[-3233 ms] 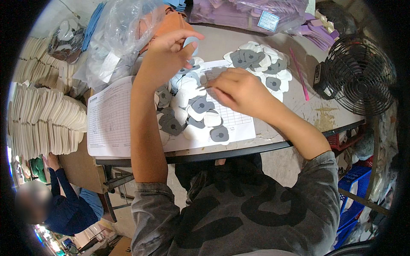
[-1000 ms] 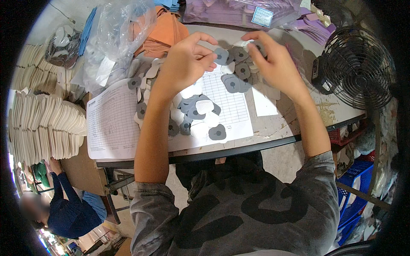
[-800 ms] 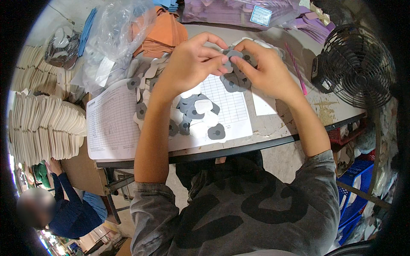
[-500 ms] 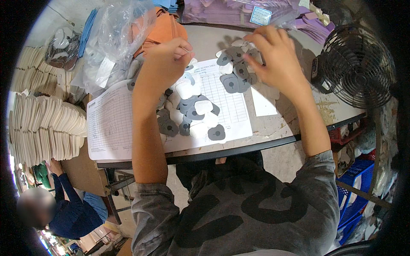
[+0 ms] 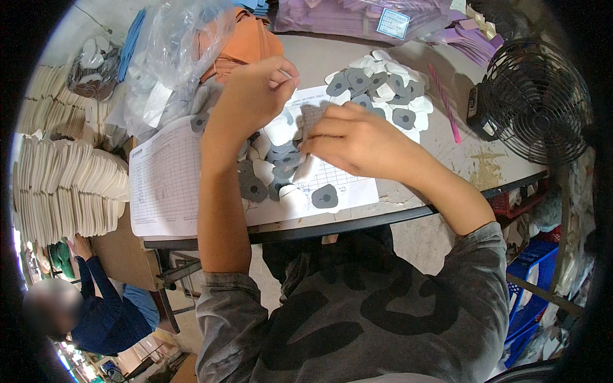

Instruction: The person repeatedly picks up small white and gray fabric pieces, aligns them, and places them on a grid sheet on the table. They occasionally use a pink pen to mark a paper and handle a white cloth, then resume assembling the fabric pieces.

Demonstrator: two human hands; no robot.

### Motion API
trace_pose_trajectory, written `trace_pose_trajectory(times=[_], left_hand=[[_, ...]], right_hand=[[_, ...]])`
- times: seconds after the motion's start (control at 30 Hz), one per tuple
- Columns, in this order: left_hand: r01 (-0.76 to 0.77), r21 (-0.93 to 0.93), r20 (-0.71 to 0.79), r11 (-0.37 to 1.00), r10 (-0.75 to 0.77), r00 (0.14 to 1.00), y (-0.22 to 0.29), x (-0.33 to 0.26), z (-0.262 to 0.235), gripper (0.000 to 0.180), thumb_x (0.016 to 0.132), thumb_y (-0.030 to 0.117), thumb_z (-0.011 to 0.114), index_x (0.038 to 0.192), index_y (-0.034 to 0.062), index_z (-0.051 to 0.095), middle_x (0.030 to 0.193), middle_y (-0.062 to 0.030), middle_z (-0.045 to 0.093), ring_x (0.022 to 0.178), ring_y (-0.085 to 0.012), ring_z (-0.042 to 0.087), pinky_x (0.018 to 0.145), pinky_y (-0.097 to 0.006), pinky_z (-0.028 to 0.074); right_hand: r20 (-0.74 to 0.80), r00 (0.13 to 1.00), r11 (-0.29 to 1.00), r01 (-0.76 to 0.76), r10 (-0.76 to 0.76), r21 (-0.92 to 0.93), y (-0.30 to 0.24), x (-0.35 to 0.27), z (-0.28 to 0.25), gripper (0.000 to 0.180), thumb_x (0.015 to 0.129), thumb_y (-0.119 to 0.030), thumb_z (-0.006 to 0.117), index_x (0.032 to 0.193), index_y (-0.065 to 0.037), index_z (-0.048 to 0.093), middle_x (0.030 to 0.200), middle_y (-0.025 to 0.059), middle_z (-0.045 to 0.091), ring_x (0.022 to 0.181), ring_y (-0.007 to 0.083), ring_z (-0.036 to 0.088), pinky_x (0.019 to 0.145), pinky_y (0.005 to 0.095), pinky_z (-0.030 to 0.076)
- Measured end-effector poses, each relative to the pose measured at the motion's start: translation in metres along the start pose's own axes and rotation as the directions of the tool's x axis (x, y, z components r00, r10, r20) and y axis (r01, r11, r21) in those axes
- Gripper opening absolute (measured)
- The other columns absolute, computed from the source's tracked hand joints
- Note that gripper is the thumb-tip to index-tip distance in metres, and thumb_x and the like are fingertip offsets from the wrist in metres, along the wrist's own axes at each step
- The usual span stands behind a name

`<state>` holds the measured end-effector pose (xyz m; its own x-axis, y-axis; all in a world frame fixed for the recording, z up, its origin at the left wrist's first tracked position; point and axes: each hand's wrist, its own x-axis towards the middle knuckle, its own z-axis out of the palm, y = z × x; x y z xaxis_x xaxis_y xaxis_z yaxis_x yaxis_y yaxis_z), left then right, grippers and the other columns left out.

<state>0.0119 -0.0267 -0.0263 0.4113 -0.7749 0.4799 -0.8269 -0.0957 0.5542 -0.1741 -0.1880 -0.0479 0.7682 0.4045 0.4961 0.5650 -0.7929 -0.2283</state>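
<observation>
My left hand (image 5: 258, 92) is raised over the paper's far edge. Its fingers are pinched together, with a thin pale sliver at their tips that is too small to name. My right hand (image 5: 357, 140) reaches across the printed sheet (image 5: 348, 182), fingers closed and pointing down at a loose heap of grey and white cut-out pieces (image 5: 253, 186). A blurred pale cut-out piece (image 5: 310, 167) shows at its fingertips. One grey piece (image 5: 325, 196) with a dark keyhole-like mark lies apart near the sheet's front edge. Beyond my right hand is a larger pile of such pieces (image 5: 408, 96).
A pink stick (image 5: 444, 102) lies between that pile and a black fan (image 5: 539, 102). Clear plastic bags (image 5: 169, 57), orange sheets (image 5: 249, 45) and bagged purple sheets (image 5: 345, 16) line the back. Cream stacks (image 5: 67, 191) stand left. Another person (image 5: 112, 313) is at lower left.
My right hand has moved left and nearer, from the far pile to the heap on the sheet, uncovering the pile and pink stick. My left hand stays pinched, shifted slightly right.
</observation>
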Motion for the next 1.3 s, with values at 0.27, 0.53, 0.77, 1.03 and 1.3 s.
trace_pose_trajectory(times=[0.27, 0.53, 0.77, 1.03, 1.3], left_hand=[[0.074, -0.289, 0.083, 0.954, -0.052, 0.995, 0.002, 0.005, 0.004, 0.013, 0.100, 0.015, 0.073, 0.109, 0.0050, 0.076, 0.089, -0.0058, 0.079, 0.078, -0.0098, 0.070, 0.066, -0.026, 0.052], [0.217, -0.166, 0.496, 0.962, -0.109, 0.862, 0.022, 0.006, -0.013, 0.025, 0.102, 0.017, 0.077, 0.122, 0.0027, 0.074, 0.103, -0.0051, 0.075, 0.093, -0.0080, 0.070, 0.076, -0.023, 0.055], [0.319, -0.173, 0.443, 0.932, -0.216, 0.870, 0.022, 0.008, -0.013, 0.027, 0.098, 0.012, 0.079, 0.124, 0.0055, 0.075, 0.083, 0.0025, 0.068, 0.067, -0.0005, 0.057, 0.061, -0.019, 0.051], [0.225, -0.255, 0.377, 0.940, -0.118, 0.919, 0.012, 0.008, -0.010, 0.025, 0.100, 0.013, 0.078, 0.123, 0.0055, 0.076, 0.073, 0.0062, 0.061, 0.060, 0.0006, 0.054, 0.060, -0.019, 0.054], [0.256, -0.339, 0.339, 0.905, -0.136, 0.931, 0.015, 0.005, -0.009, 0.023, 0.100, 0.015, 0.079, 0.122, 0.0074, 0.075, 0.080, -0.0025, 0.073, 0.073, -0.0091, 0.076, 0.057, -0.021, 0.052]], right_hand=[[-0.147, 0.958, 0.942, -0.202, 0.247, 0.268, 0.012, 0.000, -0.008, 0.013, 0.095, -0.012, 0.073, 0.105, -0.004, 0.075, 0.091, 0.0147, 0.070, 0.084, 0.0330, 0.069, 0.075, 0.0420, 0.056], [-0.172, 0.790, 0.754, -0.459, 0.588, 0.469, 0.018, 0.001, -0.009, 0.018, 0.095, -0.016, 0.077, 0.107, -0.002, 0.079, 0.077, 0.0118, 0.071, 0.063, 0.0200, 0.064, 0.059, 0.0344, 0.049], [-0.043, 0.668, 0.555, -0.578, 0.743, 0.598, 0.025, -0.002, -0.016, 0.020, 0.098, -0.021, 0.078, 0.107, -0.003, 0.080, 0.076, 0.0024, 0.070, 0.063, 0.0083, 0.059, 0.058, 0.0292, 0.046], [-0.182, 0.687, 0.647, -0.514, 0.703, 0.563, 0.044, -0.008, -0.030, 0.019, 0.101, -0.021, 0.076, 0.107, -0.003, 0.075, 0.075, -0.0020, 0.064, 0.066, 0.0054, 0.052, 0.060, 0.0269, 0.043], [-0.269, 0.694, 0.698, -0.709, 0.668, -0.098, 0.045, -0.015, -0.055, 0.024, 0.101, -0.029, 0.073, 0.110, -0.007, 0.075, 0.079, 0.0075, 0.072, 0.076, 0.0284, 0.075, 0.068, 0.0416, 0.057]])
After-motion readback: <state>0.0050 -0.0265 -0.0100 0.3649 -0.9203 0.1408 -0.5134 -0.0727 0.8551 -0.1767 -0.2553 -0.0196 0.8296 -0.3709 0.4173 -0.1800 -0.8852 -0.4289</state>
